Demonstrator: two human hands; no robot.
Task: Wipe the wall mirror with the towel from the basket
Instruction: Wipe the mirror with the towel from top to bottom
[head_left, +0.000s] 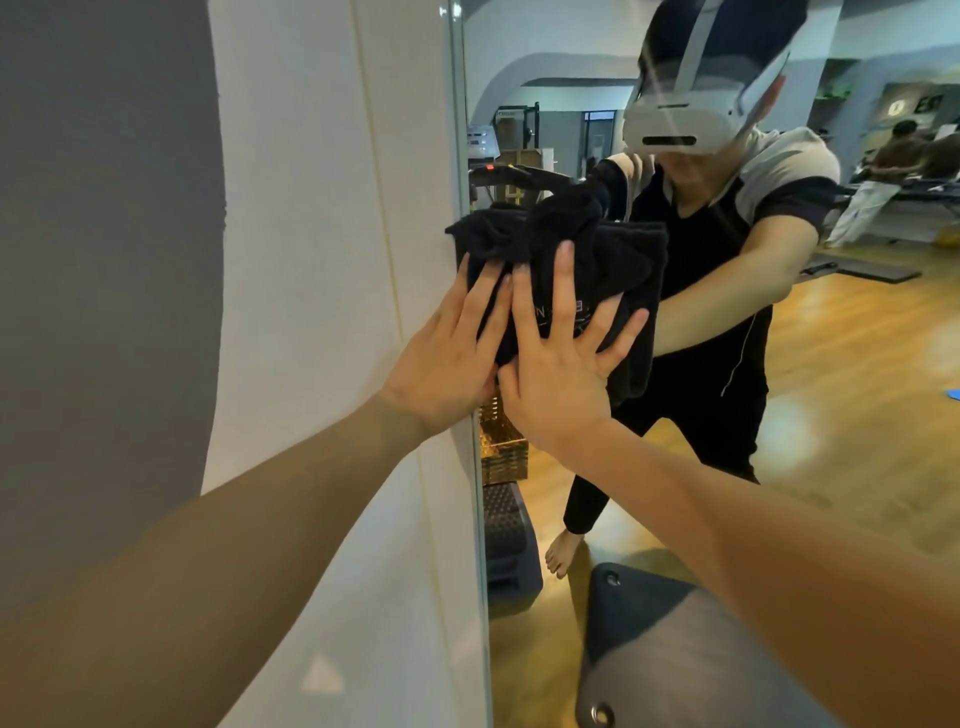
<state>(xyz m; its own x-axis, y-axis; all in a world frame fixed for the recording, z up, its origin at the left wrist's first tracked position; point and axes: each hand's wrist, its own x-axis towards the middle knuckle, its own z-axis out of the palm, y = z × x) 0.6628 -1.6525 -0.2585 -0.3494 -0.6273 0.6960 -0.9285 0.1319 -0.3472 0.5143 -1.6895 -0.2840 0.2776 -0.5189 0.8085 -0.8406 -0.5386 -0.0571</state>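
A dark towel (597, 260) is bunched flat against the wall mirror (831, 415), close to the mirror's left edge (462, 156). My left hand (452, 348) presses on the towel's lower left part with straight fingers, at the mirror's edge. Beside it, my right hand (561, 358) presses on the towel with its fingers spread wide. The two hands touch each other at the thumbs. The mirror reflects a person in a headset pushing toward the glass.
A white wall panel (322, 312) borders the mirror on the left. Low in the reflection, by the mirror's edge, stand a woven basket (501, 447) and a dark step (506, 525). A grey padded object (675, 649) lies at the lower right.
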